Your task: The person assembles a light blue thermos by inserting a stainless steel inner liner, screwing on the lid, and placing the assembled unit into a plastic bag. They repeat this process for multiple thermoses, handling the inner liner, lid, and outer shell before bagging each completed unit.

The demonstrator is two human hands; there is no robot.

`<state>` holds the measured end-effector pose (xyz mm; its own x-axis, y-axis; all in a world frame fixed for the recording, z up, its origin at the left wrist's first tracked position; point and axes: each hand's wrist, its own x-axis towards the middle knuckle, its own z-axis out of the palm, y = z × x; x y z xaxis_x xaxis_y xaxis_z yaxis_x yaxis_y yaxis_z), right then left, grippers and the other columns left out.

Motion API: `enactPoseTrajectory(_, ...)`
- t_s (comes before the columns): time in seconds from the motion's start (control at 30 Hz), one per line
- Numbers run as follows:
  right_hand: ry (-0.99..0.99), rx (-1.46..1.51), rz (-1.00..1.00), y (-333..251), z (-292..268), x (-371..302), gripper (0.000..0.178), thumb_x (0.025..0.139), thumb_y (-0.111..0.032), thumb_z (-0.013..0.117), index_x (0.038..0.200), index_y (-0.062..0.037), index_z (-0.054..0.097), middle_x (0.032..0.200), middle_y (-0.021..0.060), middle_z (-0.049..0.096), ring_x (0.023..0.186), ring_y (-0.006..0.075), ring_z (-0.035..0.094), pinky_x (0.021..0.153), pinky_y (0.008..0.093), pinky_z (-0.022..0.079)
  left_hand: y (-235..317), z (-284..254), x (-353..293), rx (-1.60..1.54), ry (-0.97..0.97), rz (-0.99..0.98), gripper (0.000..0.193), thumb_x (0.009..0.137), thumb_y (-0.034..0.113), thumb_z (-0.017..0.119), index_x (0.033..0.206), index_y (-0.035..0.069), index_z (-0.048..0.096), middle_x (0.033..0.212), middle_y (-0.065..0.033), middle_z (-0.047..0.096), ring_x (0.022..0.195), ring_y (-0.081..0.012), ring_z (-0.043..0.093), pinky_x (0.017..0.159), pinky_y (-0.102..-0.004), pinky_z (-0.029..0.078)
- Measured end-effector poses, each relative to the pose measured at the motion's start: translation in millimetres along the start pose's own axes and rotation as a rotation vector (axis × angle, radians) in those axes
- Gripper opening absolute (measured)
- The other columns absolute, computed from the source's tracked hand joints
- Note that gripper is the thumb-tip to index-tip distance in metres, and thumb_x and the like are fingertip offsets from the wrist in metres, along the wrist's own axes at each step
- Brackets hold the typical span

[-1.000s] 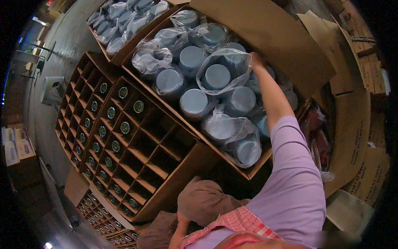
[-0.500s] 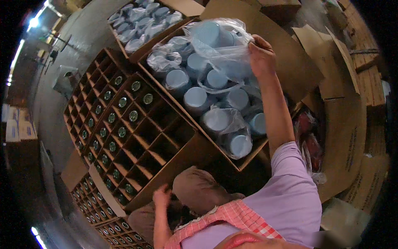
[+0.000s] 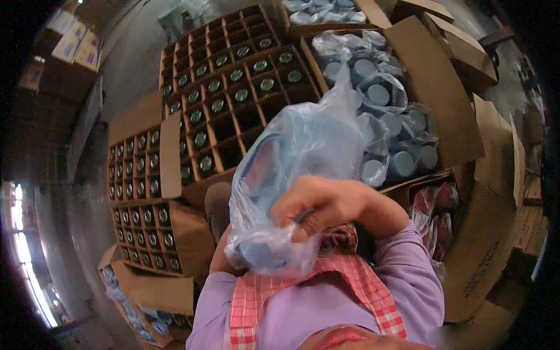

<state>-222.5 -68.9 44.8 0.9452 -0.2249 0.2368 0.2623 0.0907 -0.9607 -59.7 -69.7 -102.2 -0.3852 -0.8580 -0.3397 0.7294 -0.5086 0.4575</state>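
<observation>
A clear plastic bag is stretched in front of my chest, with a light-blue object inside it that shows a curved, handle-like edge; its exact kind cannot be made out. My right hand reaches across from the right, fingers curled on the near part of the bag. Behind the bag's lower left, my left forearm comes up and the hand itself is hidden. Just beyond, an open carton holds several light-blue, round-ended containers in clear plastic.
Divided cartons with several glass bottles stand ahead and left; many of their cells hold none. More bottle cartons sit at the left. Raised cardboard flaps stand at the right, near red items in plastic.
My right hand has drawn the bag from the carton back toward my chest. The left hand, earlier seen low by my knee, is now behind the bag. The view has turned.
</observation>
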Motion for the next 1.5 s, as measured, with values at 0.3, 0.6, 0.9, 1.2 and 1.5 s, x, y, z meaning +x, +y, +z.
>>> enactPoseTrajectory(0.3,1.196,-0.222,-0.004,52.8,-1.5,-20.7,0.037,0.066,-0.010,0.069,0.099,0.0024,0.055,0.091,0.0040,0.058,0.083,0.0145,0.054,0.075,0.0276,0.043,19.9,-16.9,-64.5,0.062,0.131,0.042,0.059,0.080,0.045,0.052,0.119,0.001,0.046,0.113,-0.0155,0.053,0.099,-0.0279,0.054,0.086,-0.0409,0.044)
enactPoseTrajectory(0.6,1.100,0.141,0.017,7.1,-37.9,67.5,0.015,0.084,-0.008,0.046,0.091,0.0006,0.056,0.075,0.0077,0.060,0.060,0.0181,0.058,0.059,0.0279,0.048,67.2,1.3,-147.7,0.263,0.245,0.450,0.049,0.074,0.028,0.061,0.115,0.002,0.051,0.107,-0.0123,0.057,0.095,-0.0220,0.055,0.086,-0.0332,0.044)
enactPoseTrajectory(0.9,0.805,0.668,-0.252,8.1,-54.3,74.4,0.015,0.088,-0.012,0.046,0.087,0.0009,0.054,0.067,0.0114,0.059,0.055,0.0174,0.057,0.051,0.0272,0.048,42.7,-45.0,-135.4,0.567,0.460,0.314,0.037,0.066,0.008,0.061,0.101,-0.002,0.055,0.092,-0.0085,0.059,0.079,-0.0156,0.056,0.073,-0.0259,0.044)
enactPoseTrajectory(1.2,0.993,0.365,-0.567,-37.3,-93.2,11.5,0.017,0.085,-0.012,0.044,0.091,-0.0004,0.055,0.080,0.0114,0.060,0.072,0.0222,0.057,0.066,0.0345,0.046,41.4,-44.6,-102.1,0.343,0.414,0.515,0.019,0.065,0.004,0.052,0.084,0.002,0.056,0.082,-0.0062,0.060,0.071,-0.0130,0.054,0.069,-0.0247,0.043)
enactPoseTrajectory(1.5,1.584,0.021,-0.043,196.0,-88.1,-84.3,0.023,0.081,-0.018,0.053,0.095,-0.0002,0.057,0.090,0.0106,0.059,0.083,0.0207,0.055,0.070,0.0359,0.042,63.8,-47.2,-106.7,0.510,0.787,0.679,0.018,0.068,-0.001,0.049,0.084,-0.002,0.058,0.068,-0.0037,0.057,0.054,-0.0108,0.050,0.051,-0.0218,0.040)
